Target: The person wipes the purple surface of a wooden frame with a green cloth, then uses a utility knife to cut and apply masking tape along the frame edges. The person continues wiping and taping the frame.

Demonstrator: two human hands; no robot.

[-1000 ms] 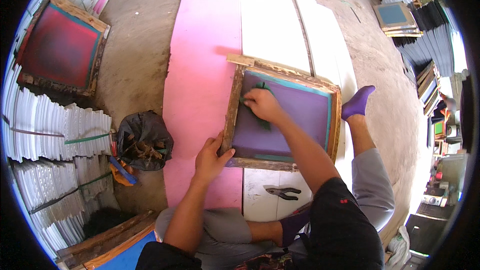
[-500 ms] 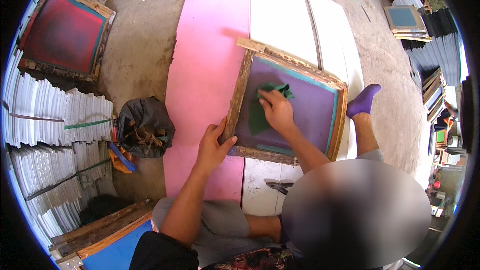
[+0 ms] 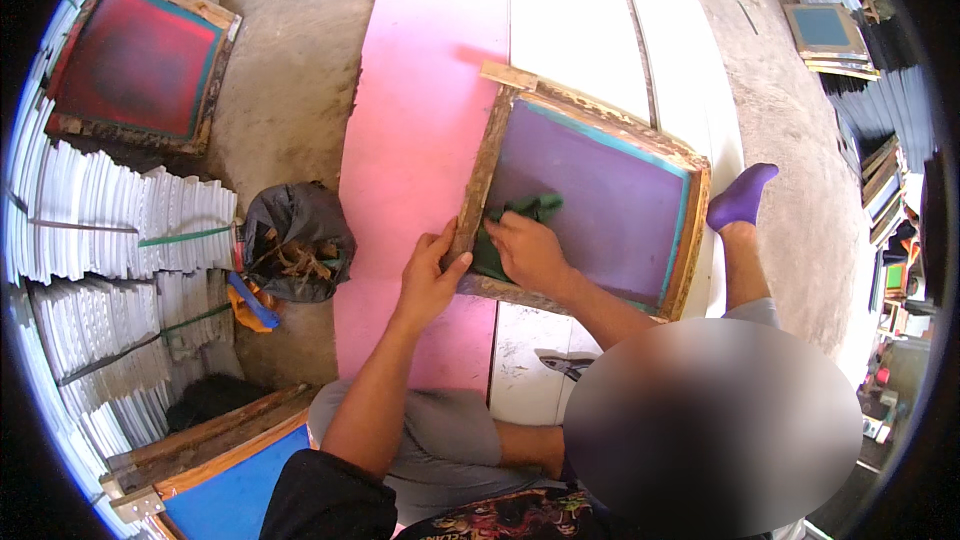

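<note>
A wooden screen-printing frame (image 3: 698,230) with purple mesh and a teal border lies tilted across pink and white boards. My left hand (image 3: 432,275) grips the frame's lower left corner, thumb on top of the wood. Inside the frame, my right hand (image 3: 528,252) presses a dark green cloth (image 3: 541,206) against the mesh near the left rail. Part of the cloth is hidden beneath the fingers. Just below the frame, a dark-handled tool that looks like pliers (image 3: 566,366) rests on the white board.
A black plastic bag (image 3: 300,232) holding brown scraps sits left of the pink board (image 3: 410,120). Strapped stacks of white sheets (image 3: 120,210) line the left side. A red screen frame (image 3: 140,65) leans at the upper left, a blue one (image 3: 235,490) at the lower left. My purple-socked foot (image 3: 740,197) is beside the frame.
My right hand has moved down and left across the mesh with the green cloth, toward the left rail. The left hand keeps its hold on the frame's corner.
</note>
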